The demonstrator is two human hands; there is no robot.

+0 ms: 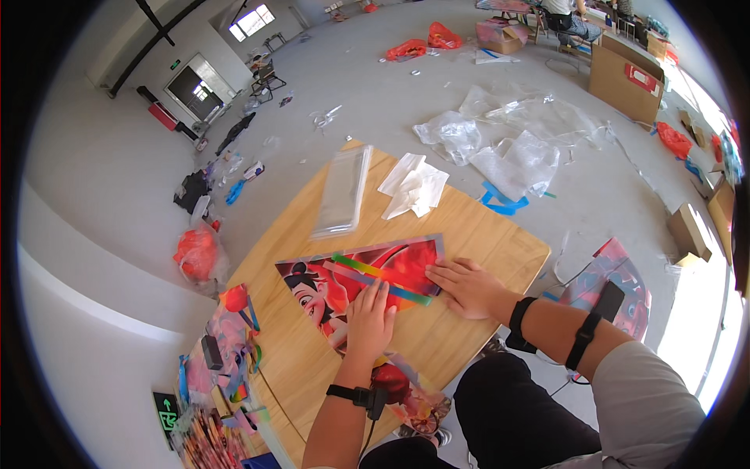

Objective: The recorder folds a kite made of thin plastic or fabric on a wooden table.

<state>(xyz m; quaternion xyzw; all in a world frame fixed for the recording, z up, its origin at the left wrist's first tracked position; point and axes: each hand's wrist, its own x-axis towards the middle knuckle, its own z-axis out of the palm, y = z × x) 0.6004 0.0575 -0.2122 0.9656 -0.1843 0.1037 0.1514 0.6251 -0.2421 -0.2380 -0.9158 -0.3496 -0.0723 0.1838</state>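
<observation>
A red printed sheet point(337, 290) with a cartoon figure, possibly plastic film or thin fabric, lies on the wooden table point(492, 240). Across it runs a rainbow-coloured strip point(413, 296), slanting down to the right. My left hand point(369, 322) rests flat on the sheet, fingertips at the strip's lower side. At the sheet's right end, my right hand point(466, 287) lies palm down, fingers over the edge. Neither hand grips anything that I can see. Another printed piece point(404, 390) sits at the near table edge, partly behind my left forearm.
Clear plastic sleeves point(343, 190) and crumpled white tissue point(415, 187) lie on the table's far part. Printed pieces and a dark block point(211, 352) are heaped at left. Plastic film point(515, 164) litters the floor beyond. A cardboard box point(624, 82) stands far right, near seated people.
</observation>
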